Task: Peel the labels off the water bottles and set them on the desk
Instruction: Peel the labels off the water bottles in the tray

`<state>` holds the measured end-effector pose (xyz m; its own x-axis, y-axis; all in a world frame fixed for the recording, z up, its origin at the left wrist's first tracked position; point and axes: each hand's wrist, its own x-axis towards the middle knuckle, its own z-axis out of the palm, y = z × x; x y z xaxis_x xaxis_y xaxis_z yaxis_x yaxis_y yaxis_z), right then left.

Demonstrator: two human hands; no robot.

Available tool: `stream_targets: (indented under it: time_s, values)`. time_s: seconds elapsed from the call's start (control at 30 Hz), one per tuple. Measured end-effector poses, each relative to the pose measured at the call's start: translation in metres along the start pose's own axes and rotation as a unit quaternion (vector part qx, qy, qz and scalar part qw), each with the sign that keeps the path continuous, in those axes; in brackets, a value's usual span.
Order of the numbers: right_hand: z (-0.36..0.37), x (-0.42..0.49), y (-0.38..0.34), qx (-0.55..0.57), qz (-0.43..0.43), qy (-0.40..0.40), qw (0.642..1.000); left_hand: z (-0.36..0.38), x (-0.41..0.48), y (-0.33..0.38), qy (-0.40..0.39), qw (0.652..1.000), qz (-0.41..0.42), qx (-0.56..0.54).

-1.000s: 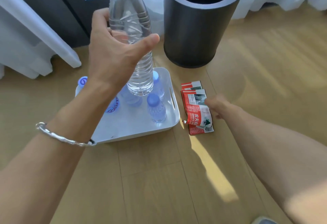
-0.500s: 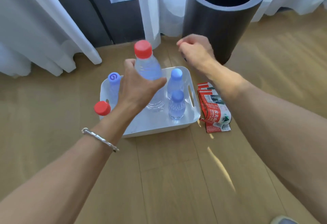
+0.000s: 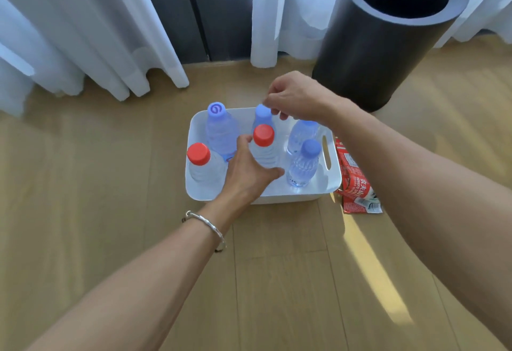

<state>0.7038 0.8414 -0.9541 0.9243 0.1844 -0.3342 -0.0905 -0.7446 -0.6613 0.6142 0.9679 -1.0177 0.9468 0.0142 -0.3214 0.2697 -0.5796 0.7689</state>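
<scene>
Bottle [image 3: 264, 153] lowered into tray [image 3: 331, 184] on wooden floor [image 3: 110, 212], left hand [image 3: 246, 176] gripping; right hand [image 3: 293, 98] unclear.

left hand [image 3: 246, 173]: fingers curled round bottle [image 3: 265, 152] | right hand [image 3: 294, 96]: palm down, fingers curled, grip unclear

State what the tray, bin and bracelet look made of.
Tray: likely white plastic, smooth, moulded handle slot. Bin: dark, matte; plastic or coated metal, can't tell. Bracelet: silvery metal, by its shine.
</scene>
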Motion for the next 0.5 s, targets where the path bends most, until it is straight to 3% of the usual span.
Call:
stream_targets:
  time_s: [0.2, 0.5]
  values:
    - [-0.002, -0.003, 0.015, -0.175, 0.106, -0.094, 0.974, 0.001, -0.005, 0.003, -0.050, 0.999, 0.004, 0.008]
    - [-0.006, -0.020, 0.010, -0.207, 0.176, -0.132, 0.954, -0.009, -0.002, 0.010, 0.026, 0.999, 0.043, -0.015]
